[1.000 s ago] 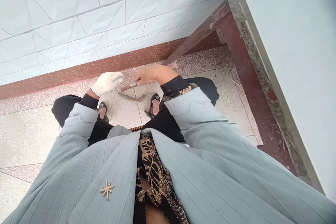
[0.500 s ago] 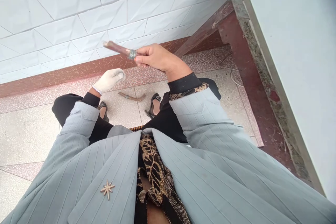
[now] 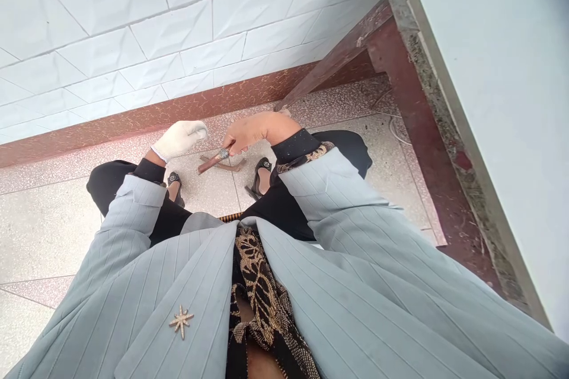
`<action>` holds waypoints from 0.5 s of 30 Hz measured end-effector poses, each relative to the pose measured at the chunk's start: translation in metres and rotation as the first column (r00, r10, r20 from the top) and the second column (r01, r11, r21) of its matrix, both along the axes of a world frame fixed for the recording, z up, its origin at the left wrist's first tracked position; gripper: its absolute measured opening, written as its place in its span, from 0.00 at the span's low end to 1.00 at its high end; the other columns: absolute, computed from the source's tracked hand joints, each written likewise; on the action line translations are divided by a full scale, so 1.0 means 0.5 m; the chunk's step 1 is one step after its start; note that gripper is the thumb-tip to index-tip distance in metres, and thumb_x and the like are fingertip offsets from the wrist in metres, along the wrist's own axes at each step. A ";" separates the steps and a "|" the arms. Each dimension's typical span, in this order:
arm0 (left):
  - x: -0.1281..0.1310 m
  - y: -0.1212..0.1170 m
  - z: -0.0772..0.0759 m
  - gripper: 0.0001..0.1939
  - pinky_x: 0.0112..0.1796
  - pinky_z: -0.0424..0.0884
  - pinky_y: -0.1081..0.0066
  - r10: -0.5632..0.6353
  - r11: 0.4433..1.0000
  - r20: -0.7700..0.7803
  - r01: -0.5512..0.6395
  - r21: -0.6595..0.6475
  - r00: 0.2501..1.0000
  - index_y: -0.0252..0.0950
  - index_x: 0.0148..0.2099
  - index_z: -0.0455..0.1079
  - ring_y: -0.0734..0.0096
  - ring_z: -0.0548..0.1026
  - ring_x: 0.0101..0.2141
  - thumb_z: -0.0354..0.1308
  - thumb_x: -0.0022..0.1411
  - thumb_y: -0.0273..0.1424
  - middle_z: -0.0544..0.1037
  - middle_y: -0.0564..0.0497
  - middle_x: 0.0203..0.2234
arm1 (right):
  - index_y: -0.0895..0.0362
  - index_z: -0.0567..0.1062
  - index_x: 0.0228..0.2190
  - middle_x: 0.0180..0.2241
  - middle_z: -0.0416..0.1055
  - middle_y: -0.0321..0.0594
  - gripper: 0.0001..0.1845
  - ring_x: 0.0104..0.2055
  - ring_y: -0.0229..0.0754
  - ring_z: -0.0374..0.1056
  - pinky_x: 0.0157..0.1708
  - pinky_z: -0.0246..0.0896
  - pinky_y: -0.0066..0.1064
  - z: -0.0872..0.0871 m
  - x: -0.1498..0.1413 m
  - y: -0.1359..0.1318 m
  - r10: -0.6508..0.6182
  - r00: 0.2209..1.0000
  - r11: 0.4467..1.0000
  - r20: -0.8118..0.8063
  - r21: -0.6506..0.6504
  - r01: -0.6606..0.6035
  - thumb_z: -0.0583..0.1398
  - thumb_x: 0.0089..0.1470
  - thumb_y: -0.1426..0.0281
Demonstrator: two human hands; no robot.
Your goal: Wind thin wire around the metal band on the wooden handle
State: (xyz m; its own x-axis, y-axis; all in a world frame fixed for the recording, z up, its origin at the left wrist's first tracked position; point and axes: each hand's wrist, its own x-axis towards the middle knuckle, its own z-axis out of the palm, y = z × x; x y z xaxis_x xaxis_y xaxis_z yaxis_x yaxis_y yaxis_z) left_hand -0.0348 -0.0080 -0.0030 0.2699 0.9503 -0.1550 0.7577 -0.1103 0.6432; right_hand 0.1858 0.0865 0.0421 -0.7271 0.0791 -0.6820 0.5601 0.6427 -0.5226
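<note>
My left hand (image 3: pixel 180 140), in a white knit glove, is closed in a pinch above the floor. A thin wire led from the coil to this glove a moment ago; the strand is too fine to follow now. To its right my bare right hand (image 3: pixel 253 131) grips a short brown stick (image 3: pixel 208 166), its free end angled down and left. A coil of grey wire (image 3: pixel 223 154) is wound around the stick beside my fingers. On the floor below lies a second, curved stick (image 3: pixel 235 167), partly hidden behind the held one.
Ahead stands a white tiled wall (image 3: pixel 178 23) with a reddish-brown baseboard (image 3: pixel 195 95). A dark red wooden frame (image 3: pixel 413 89) and a pale tabletop (image 3: pixel 498 100) are at my right. A loose white cord (image 3: pixel 398 130) lies near the frame. My shoes (image 3: pixel 264 167) rest on the speckled floor.
My right hand has moved down and slightly left, turning the stick from pointing up-left to down-left. My left hand has shifted only slightly.
</note>
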 end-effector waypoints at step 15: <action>0.048 -0.009 0.001 0.14 0.49 0.73 0.63 -0.084 0.996 0.028 0.084 -0.001 0.996 0.37 0.45 0.77 0.64 0.80 0.42 0.51 0.71 0.34 0.84 0.49 0.40 | 0.60 0.76 0.34 0.37 0.76 0.48 0.07 0.40 0.46 0.72 0.40 0.62 0.35 -0.014 0.038 0.068 -0.694 0.512 0.557 -0.507 0.073 0.827 0.61 0.68 0.75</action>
